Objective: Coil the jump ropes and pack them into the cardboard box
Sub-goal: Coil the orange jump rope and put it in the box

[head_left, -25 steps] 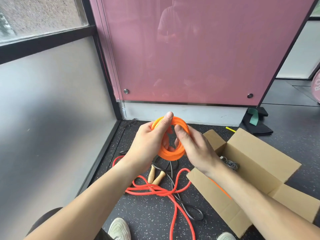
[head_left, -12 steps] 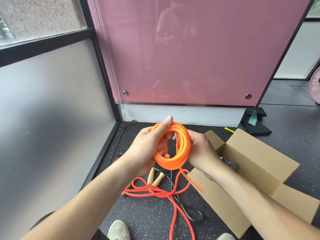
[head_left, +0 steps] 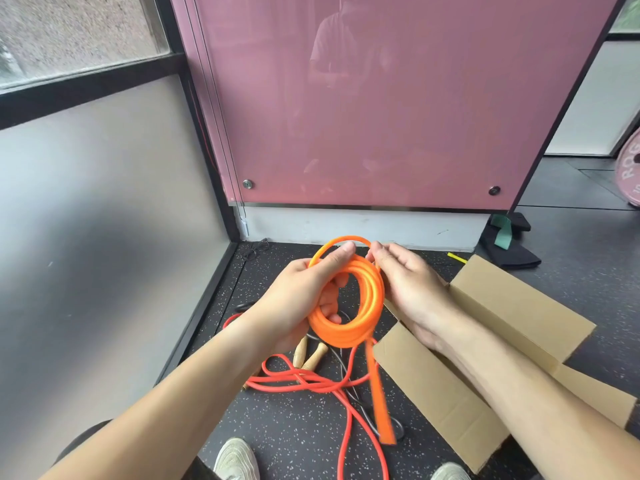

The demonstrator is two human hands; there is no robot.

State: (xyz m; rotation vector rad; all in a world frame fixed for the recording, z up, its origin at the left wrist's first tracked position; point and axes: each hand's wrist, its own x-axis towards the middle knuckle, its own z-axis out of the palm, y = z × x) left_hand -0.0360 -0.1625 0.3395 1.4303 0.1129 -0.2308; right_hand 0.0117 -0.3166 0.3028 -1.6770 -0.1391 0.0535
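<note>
A frosted glass wall (head_left: 104, 237) fills the left of the frame. Just left of centre, the left hand (head_left: 298, 299) has a closed grip on the orange jump rope (head_left: 349, 327): the fingers pass through the coil's opening and the thumb lies over its top. The coil is held upright in the air above the floor, near the middle of the frame. One loop stands higher than the rest at the top, and a loose end (head_left: 379, 403) hangs blurred from the bottom.

Below the coil, on the speckled dark floor (head_left: 294, 427), lie a red jump rope (head_left: 304, 382) in loose tangles, two wooden handles (head_left: 308, 355) side by side, and a thin black rope (head_left: 349, 375).

The right hand (head_left: 412, 289) lies against the coil's right side, fingertips at the raised loop. Its thumb is hidden, so whether its grip pinches the rope cannot be told.

At lower right the cardboard box (head_left: 519, 306) sits open on the floor, flaps spread, partly behind the right forearm.
</note>
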